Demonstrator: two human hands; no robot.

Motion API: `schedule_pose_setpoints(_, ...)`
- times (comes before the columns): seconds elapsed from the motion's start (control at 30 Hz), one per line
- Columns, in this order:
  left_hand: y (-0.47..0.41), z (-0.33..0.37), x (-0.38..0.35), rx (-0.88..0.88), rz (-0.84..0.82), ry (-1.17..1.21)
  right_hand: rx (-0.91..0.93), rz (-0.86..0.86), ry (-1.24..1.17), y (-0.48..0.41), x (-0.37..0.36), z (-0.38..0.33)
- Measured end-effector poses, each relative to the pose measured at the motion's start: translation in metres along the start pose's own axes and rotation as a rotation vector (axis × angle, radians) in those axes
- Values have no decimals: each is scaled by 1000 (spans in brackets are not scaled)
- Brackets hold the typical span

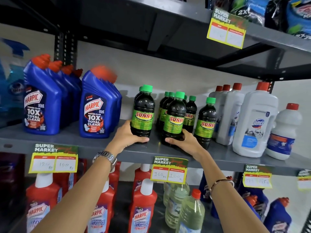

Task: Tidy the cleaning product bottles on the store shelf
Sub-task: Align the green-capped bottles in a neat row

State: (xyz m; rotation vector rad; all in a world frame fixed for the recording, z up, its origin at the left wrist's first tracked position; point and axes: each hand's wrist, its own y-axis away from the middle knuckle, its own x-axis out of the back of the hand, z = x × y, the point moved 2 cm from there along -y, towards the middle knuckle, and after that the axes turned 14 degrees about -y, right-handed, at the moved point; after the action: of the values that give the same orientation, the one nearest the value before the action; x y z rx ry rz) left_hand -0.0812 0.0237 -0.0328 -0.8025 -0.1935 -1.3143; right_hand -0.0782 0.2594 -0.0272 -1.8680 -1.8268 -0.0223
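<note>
On the grey middle shelf [70, 140] stand several dark Sunny bottles with green caps. My left hand [127, 135] grips the base of the leftmost Sunny bottle [144, 113], which stands upright near the shelf's front. My right hand [183, 142] holds the base of another Sunny bottle [175, 118] at the front of the group. More Sunny bottles [206, 120] stand behind and to the right. Two rows of blue Harpic bottles [99, 108] stand to the left. White Domex bottles [255, 121] stand to the right.
Red Harpic bathroom cleaner bottles [143, 207] and clear pale-green bottles [190, 214] fill the shelf below. Price tags [169, 170] hang from the shelf edge. The upper shelf [269, 32] holds bagged goods. A blue spray bottle [11, 78] sits at far left.
</note>
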Motion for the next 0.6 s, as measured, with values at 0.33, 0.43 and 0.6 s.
schedule_pose_setpoints(0.33, 1, 0, 2, -6, -34, 15, -17, -19, -52, -2, 2, 3)
schedule_pose_setpoints(0.43, 0, -1, 1, -9, -28, -4, -3, -25, -62, -1, 2, 3)
schedule_pose_setpoints(0.6, 1, 0, 0, -17, -15, -21, 26, -37, -49, 0, 1, 2)
